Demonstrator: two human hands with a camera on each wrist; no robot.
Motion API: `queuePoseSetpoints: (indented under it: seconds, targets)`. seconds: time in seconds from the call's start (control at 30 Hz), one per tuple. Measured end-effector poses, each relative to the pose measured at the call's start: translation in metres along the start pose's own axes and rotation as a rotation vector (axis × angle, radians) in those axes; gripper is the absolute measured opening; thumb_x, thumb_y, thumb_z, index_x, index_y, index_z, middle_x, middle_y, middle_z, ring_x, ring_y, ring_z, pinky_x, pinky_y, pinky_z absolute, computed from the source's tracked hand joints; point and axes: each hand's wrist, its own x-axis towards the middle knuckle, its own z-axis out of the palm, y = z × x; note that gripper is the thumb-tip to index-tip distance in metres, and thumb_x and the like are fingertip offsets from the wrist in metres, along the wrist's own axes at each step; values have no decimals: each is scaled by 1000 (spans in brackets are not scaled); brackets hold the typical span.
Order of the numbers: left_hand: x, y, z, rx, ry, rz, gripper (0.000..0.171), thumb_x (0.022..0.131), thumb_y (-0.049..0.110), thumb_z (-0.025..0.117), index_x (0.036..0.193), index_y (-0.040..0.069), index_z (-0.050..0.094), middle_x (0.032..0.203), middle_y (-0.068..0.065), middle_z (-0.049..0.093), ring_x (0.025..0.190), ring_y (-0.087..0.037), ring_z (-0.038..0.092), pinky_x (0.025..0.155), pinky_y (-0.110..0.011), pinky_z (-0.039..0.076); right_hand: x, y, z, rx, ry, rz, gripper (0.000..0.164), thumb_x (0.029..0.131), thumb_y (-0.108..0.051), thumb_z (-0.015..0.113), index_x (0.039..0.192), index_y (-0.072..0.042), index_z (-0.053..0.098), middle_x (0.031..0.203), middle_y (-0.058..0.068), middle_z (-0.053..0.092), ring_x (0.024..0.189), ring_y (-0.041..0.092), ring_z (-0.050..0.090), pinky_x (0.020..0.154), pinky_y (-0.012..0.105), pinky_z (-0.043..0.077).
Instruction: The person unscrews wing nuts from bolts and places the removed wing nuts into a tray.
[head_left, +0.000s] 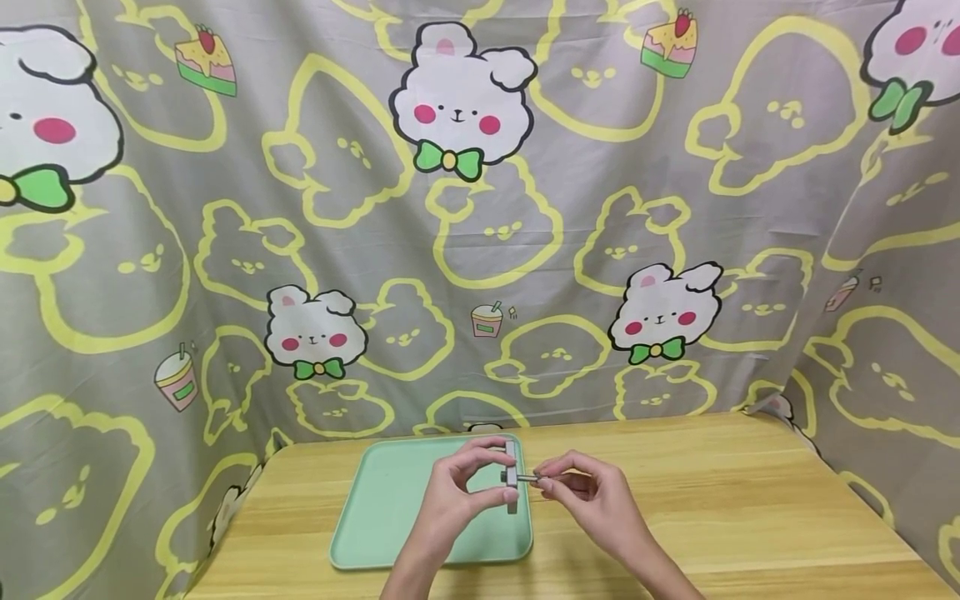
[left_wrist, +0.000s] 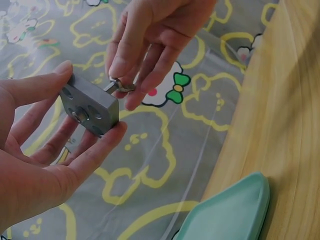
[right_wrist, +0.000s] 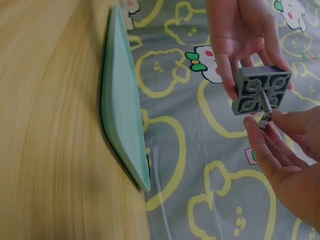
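My left hand (head_left: 456,493) grips a grey square block (left_wrist: 92,106) by its edges, between thumb and fingers, above the right side of the green tray (head_left: 360,557). The block has round holes on one face and a ribbed pattern on the other. A threaded metal bolt (right_wrist: 266,102) runs through its middle, with the head on the left side in the head view. At the bolt's free end, my right hand (head_left: 596,500) pinches a small shiny piece that looks like a wing nut (right_wrist: 264,121), partly hidden by the fingertips.
The tray lies on a light wooden table (head_left: 720,500), left of its middle. A grey curtain (head_left: 465,367) with rabbit prints hangs behind the table and along both sides.
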Motion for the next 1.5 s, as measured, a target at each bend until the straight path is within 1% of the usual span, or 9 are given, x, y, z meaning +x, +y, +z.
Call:
queuePoseSetpoints:
  seconds: [0.3, 0.47, 0.53, 0.8, 0.97, 1.1, 1.2, 1.37, 1.5]
  targets:
    - [0, 2, -4, -57, 3, -17, 32, 82, -1, 83, 113, -3, 73, 141, -18, 57, 130, -30, 57, 98, -34, 54, 3, 6, 3, -375, 45, -530, 36, 81, 13, 79, 97, -18, 72, 106, 3, 72, 91, 21, 73, 80, 23, 61]
    - [0, 3, -5, -94, -2, -34, 32, 83, -4, 82, 114, -6, 72, 144, -23, 53, 130, -30, 57, 93, -35, 57, 6, 8, 3, -539, 42, -808, 6, 98, -3, 69, 95, -8, 72, 112, 10, 70, 91, 25, 73, 84, 20, 59]
    - [0, 4, -6, -101, 0, -37, 33, 83, -4, 82, 114, -6, 72, 144, -23, 53, 130, -29, 57, 93, -35, 57, 7, 7, 3, -619, 48, -897, 17, 105, -10, 60, 95, -4, 73, 113, 14, 69, 89, 25, 74, 81, 22, 60]
    - [-1, 3, -6, -98, 2, -29, 34, 82, -1, 83, 114, -6, 72, 145, -21, 53, 131, -27, 57, 93, -36, 57, 7, 1, 5, -760, 89, -1014, 26, 108, -10, 53, 95, 0, 74, 115, 18, 69, 88, 26, 74, 79, 27, 62]
    - [-1, 4, -6, -88, 7, -28, 34, 82, -1, 83, 114, -6, 72, 144, -20, 54, 132, -29, 56, 93, -35, 57, 7, 6, 5, -655, 87, -923, 19, 104, -14, 61, 94, -4, 73, 117, 16, 69, 95, 29, 73, 84, 23, 60]
    - [-1, 5, -6, -64, 18, -16, 32, 82, -2, 83, 112, -4, 73, 141, -13, 58, 132, -29, 55, 95, -37, 56, 5, 6, 5, -454, 101, -740, 12, 90, -4, 79, 99, -5, 72, 117, 15, 68, 101, 29, 71, 89, 23, 58]
    - [-1, 5, -5, -31, 19, 13, 32, 82, -1, 84, 112, -1, 74, 139, -11, 59, 131, -29, 57, 102, -37, 52, 2, 4, 6, -275, 105, -472, 30, 84, 5, 81, 109, -6, 71, 115, 14, 70, 102, 27, 72, 87, 27, 60]
    - [-1, 4, -3, 12, 7, 55, 33, 80, 3, 87, 110, 1, 75, 138, -15, 59, 128, -32, 58, 107, -35, 47, 0, -2, 5, 33, 83, 65, 26, 95, -5, 74, 119, 1, 68, 111, 19, 71, 96, 26, 75, 81, 37, 63]
    - [0, 4, 1, -13, -12, 28, 33, 79, -2, 85, 110, -3, 74, 140, -21, 55, 128, -35, 56, 96, -39, 58, 1, -6, 3, 186, 36, 283, 35, 97, -12, 72, 122, 12, 63, 109, 25, 70, 93, 30, 75, 81, 41, 63]
